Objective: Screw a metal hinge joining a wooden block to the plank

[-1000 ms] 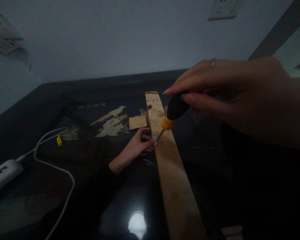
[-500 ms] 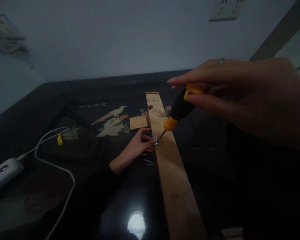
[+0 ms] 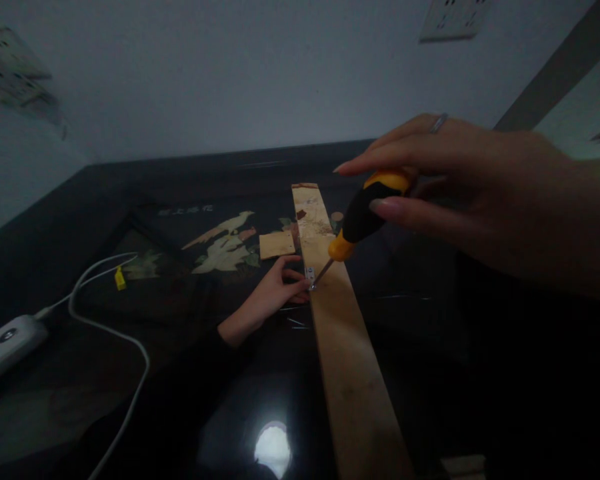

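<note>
A long wooden board lies lengthwise on the dark, glossy table. At the board's left edge sits a small metal bracket, its lower part touched by the fingertips of my left hand. My right hand grips a yellow and black screwdriver by its handle, thumb below and fingers above. The screwdriver slants down to the left, its tip at the lower end of the bracket. A screw there is too small to make out clearly.
Left of the board lies a small wooden piece, and thin screws or nails are nearer. A white power strip with a cable and a yellow tag are on the left. A wall stands behind the table.
My right hand has shifted slightly and its fingers have turned a little around the screwdriver handle, which shows more black. My left hand and the board have stayed in place.
</note>
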`<action>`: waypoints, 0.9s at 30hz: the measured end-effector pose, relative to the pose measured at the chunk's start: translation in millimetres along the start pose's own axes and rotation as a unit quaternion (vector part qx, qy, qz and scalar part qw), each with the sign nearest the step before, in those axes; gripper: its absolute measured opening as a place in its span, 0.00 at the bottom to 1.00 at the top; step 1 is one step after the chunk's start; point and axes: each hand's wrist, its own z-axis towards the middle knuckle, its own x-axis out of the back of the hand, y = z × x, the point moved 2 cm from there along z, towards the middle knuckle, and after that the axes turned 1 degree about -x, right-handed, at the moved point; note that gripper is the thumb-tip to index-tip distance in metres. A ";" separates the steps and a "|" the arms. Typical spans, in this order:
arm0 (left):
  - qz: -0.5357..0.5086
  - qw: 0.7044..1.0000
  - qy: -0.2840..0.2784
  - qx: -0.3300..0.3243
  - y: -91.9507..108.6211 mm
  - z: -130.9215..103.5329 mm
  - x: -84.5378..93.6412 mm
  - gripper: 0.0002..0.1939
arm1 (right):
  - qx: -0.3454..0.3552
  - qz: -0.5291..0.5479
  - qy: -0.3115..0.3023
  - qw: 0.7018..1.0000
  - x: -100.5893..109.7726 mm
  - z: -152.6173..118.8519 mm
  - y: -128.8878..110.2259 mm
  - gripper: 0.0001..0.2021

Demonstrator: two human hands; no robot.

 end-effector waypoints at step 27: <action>-0.006 1.000 0.002 0.011 7.4 -2.9 -2.5 0.25 | -0.060 -0.126 0.085 0.987 -12.6 6.3 -19.8 0.16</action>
